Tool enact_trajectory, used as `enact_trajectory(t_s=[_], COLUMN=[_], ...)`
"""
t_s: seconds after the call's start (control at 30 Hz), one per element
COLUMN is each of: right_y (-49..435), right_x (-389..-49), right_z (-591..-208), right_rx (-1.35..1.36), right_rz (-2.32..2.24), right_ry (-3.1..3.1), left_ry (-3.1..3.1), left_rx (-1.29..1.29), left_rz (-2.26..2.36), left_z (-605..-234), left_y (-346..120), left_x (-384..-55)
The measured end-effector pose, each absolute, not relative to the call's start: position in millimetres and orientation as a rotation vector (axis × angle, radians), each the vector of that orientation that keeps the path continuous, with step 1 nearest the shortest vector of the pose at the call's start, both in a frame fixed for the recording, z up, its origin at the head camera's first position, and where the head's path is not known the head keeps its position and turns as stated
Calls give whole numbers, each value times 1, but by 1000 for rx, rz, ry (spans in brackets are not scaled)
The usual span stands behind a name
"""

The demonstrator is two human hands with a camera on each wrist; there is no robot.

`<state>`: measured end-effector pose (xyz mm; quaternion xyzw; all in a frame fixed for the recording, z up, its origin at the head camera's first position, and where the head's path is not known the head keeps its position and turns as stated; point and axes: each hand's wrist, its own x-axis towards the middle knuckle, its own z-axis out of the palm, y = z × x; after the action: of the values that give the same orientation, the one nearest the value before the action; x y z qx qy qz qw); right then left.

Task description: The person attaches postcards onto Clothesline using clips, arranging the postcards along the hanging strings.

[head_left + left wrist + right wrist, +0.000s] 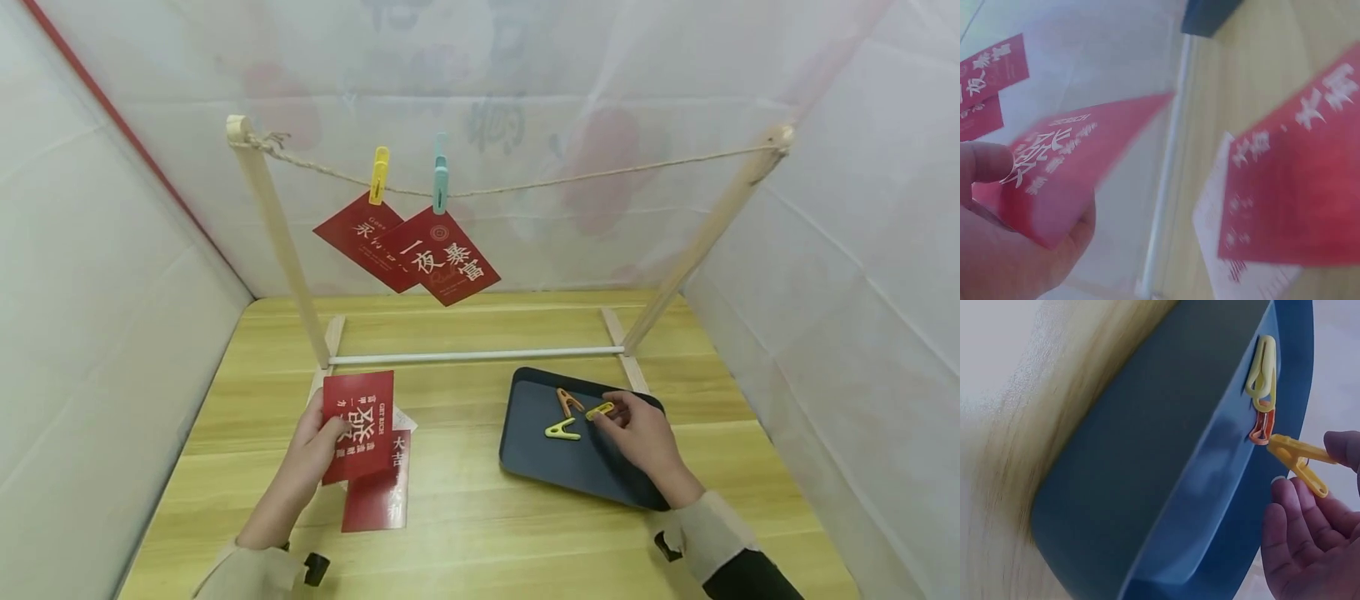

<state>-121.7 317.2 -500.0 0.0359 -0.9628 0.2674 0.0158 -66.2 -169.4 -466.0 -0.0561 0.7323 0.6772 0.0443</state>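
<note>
My left hand (pixel 309 454) grips a red card (pixel 372 454) printed with white characters, thumb across its face. Under and beside it on the table lie another red card (pixel 378 507) and a whitish card (pixel 403 419), partly covered. At the right, my right hand (pixel 647 435) pinches a yellow clothespin (pixel 1300 450) between thumb and fingers over the dark tray (pixel 528 454). An orange clothespin (pixel 567 402) and a pale yellow clothespin (pixel 562 430) lie in the tray, just left of those fingertips.
A twine line (pixel 570 177) sags between two wooden posts (pixel 281 242). From it hang two red cards, one by a yellow clothespin (pixel 378 177), one by a light blue clothespin (pixel 440 187). A white rod (pixel 480 356) joins the stand's feet. White cloth walls (pixel 840 250) surround the table.
</note>
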Motion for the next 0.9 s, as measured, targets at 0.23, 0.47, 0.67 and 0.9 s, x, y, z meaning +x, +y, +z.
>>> enact_trajectory(t_s=[0.23,0.47,0.67,0.9], right_y=[321,325,330,336], right_x=[-119,-121,-120,-120], right_z=[-498,-495,-491,-489], right_rx=[119,170,175,209], right_rz=[868,942,956,956], right_ry=[-2961,-2923,-2890,-2880], left_ry=[2209,2248,2258,2326], left_rx=[-143,-147,-113,-7], left_rz=[2144,2126,2120,2109], left_z=[-451,-447,-448,-446], left_y=[-155,-149,-146,-142], left_x=[-71,-76,-80,-86])
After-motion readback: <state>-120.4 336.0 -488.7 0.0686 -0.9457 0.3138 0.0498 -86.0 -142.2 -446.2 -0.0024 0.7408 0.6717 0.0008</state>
